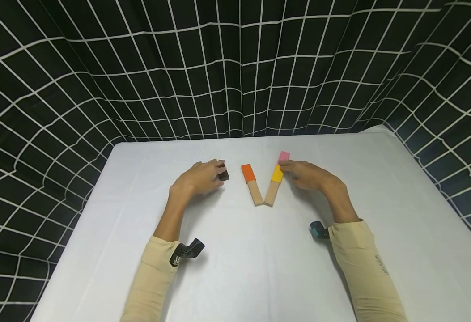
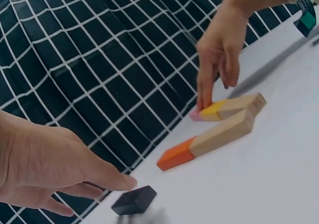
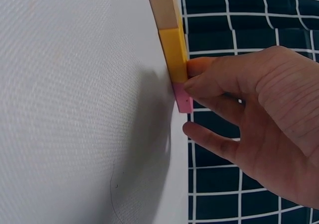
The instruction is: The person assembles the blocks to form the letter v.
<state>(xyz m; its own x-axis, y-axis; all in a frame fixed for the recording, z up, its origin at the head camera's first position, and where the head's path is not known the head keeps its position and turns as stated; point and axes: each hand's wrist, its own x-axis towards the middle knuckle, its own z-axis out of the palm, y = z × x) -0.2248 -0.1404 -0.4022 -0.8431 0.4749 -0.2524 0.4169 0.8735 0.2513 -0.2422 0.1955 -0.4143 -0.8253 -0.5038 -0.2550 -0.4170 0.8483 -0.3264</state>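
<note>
Two plain wooden blocks, one on the left and one on the right, meet at their near ends in a V on the white table. An orange block extends the left arm. A yellow block extends the right one, with a pink block at its far end. My right hand touches the row with extended fingertips where yellow meets pink. To the left, my left hand is spread beside a small black block, its nearest fingertip just above it.
White cloth covers the table. Dark curtains with a white grid stand behind it and along both sides. A small camera sits on each wrist, on the left and the right.
</note>
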